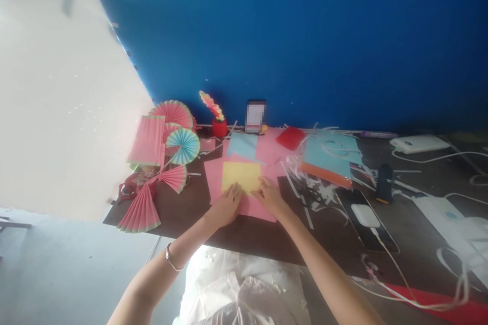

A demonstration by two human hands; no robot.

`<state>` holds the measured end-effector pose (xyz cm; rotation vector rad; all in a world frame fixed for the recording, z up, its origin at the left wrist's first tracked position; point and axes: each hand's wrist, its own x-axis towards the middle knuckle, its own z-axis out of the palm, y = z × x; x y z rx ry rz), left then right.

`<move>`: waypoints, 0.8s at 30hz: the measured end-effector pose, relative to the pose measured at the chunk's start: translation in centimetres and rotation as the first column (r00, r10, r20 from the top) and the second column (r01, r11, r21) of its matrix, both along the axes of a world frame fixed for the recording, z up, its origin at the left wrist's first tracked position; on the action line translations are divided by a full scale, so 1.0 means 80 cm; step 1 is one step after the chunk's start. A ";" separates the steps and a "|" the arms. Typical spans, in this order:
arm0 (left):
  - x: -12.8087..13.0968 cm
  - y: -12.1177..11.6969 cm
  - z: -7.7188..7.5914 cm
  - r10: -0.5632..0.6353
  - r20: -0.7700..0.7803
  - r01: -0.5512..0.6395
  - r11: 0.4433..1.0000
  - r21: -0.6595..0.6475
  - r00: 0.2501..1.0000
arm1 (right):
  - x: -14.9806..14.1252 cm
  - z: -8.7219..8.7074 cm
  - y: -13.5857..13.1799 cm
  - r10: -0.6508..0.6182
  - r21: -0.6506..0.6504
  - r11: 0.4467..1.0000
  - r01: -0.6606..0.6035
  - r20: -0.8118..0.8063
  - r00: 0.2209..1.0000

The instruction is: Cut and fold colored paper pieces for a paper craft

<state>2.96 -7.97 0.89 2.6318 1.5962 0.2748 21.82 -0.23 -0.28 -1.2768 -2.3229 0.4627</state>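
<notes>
A sheet of yellow paper (241, 172) lies on larger pink sheets (214, 175) at the middle of the table. My left hand (227, 205) rests on its lower left part, fingers stretched out and flat. At the lower right edge of the yellow paper, my right hand (271, 198) has the edge between thumb and fingers. The paper's lower edge is partly hidden by both hands. A light blue sheet (243, 145) lies just behind the yellow one, also on the pink paper.
Pleated paper fans (183, 146) stand at the left. Behind are a red pot (219, 127) with a folded paper piece and a red paper piece (291, 138). Rightward lie paper strips (324, 193), dark-handled scissors (310, 194), a phone (368, 221), cables and a power bank (419, 143).
</notes>
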 end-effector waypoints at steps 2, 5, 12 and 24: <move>0.007 -0.001 -0.003 0.019 0.004 -0.019 1.000 0.003 1.000 | -0.002 0.004 -0.003 -0.049 0.017 0.999 0.048 0.038 0.998; 0.014 -0.004 -0.010 0.045 0.018 -0.045 0.999 0.001 0.999 | -0.007 0.012 -0.019 -0.143 0.094 0.987 0.132 0.127 0.981; 0.016 -0.013 -0.013 0.076 0.072 -0.075 0.997 -0.007 0.995 | -0.015 0.013 -0.081 0.036 0.131 0.989 -0.065 0.211 0.977; -0.008 -0.023 -0.005 0.144 0.028 -0.145 0.988 0.047 0.989 | 0.035 0.012 -0.080 -0.017 0.137 0.990 -0.021 0.270 0.963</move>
